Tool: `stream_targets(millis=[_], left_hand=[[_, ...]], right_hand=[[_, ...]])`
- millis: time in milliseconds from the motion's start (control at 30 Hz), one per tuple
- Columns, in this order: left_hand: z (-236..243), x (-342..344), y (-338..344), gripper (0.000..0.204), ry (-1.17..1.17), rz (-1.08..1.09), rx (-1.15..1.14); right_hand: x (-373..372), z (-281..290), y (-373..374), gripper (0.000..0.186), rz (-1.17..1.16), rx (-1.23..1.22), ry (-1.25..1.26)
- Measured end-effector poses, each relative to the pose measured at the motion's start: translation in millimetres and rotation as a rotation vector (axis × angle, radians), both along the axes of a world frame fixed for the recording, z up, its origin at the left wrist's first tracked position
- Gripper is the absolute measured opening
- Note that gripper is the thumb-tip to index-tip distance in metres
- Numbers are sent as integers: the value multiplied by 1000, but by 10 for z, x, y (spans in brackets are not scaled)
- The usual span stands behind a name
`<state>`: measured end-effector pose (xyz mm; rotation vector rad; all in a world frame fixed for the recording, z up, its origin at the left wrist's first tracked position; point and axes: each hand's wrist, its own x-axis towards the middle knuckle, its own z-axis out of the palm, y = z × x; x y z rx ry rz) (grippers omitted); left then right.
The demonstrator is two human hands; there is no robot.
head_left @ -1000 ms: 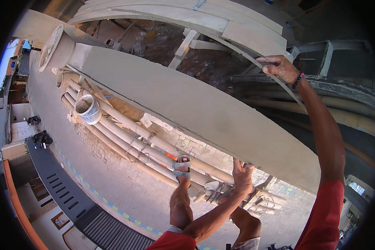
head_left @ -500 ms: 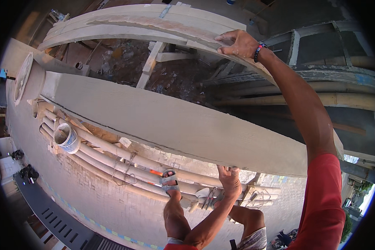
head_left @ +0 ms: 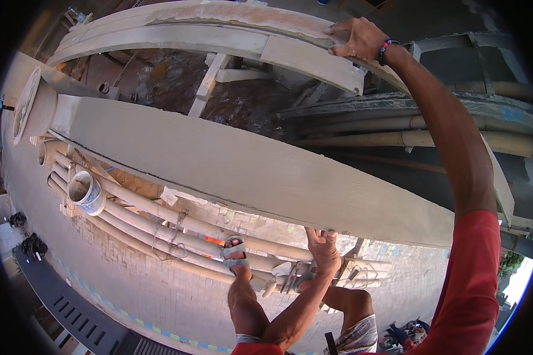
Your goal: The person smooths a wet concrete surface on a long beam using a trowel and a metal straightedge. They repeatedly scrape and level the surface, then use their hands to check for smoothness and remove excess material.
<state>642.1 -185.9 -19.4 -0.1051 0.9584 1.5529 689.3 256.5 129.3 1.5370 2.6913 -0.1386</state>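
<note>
My right hand (head_left: 361,40) reaches over the top. It grips the edge of a long, thin curved board (head_left: 243,28), thumb on the near side and fingers over the far side. Part of that board runs out of sight behind my right forearm. Below it lies a wide, smooth grey plastered beam (head_left: 231,160), tapering to the right. My left hand (head_left: 324,248) reaches up from below with its fingertips at the beam's lower edge; what the fingertips do there is partly hidden.
Bamboo poles (head_left: 177,236) lashed with wire run under my feet, bearing a bucket (head_left: 86,192) and trowels (head_left: 283,271). Curved wooden formwork (head_left: 160,44) rests on a timber prop (head_left: 210,83). A round column top (head_left: 38,112) stands at the left, paving (head_left: 130,284) far below.
My right hand and the thin curved board have shifted right and away from the beam, uncovering the end of a short board beneath. My left hand stays at the beam's lower edge.
</note>
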Motion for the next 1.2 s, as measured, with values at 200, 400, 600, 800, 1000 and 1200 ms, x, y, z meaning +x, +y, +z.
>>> stream_targets(millis=[200,400,600,800,1000,1200], left_hand=[[-32,8,-12,90,38,-24,-50],[-27,6,5,93,21,-7,-9],[7,-26,27,96,40,-22,8],[71,-56,29,96,11,-55,-35],[135,-65,42,95,3,-39,-55],[177,-73,34,87,35,-49,-62]], right_hand=[[383,666,-161,70,55,-14,-105],[787,1605,-575,70,-18,-150,-184],[1162,2403,-1124,68,-57,-50,-434],[1462,2804,-1553,61,-80,-121,-560],[1763,2440,-1731,63,-97,-174,-585],[2035,1694,-1717,61,-132,-365,-657]])
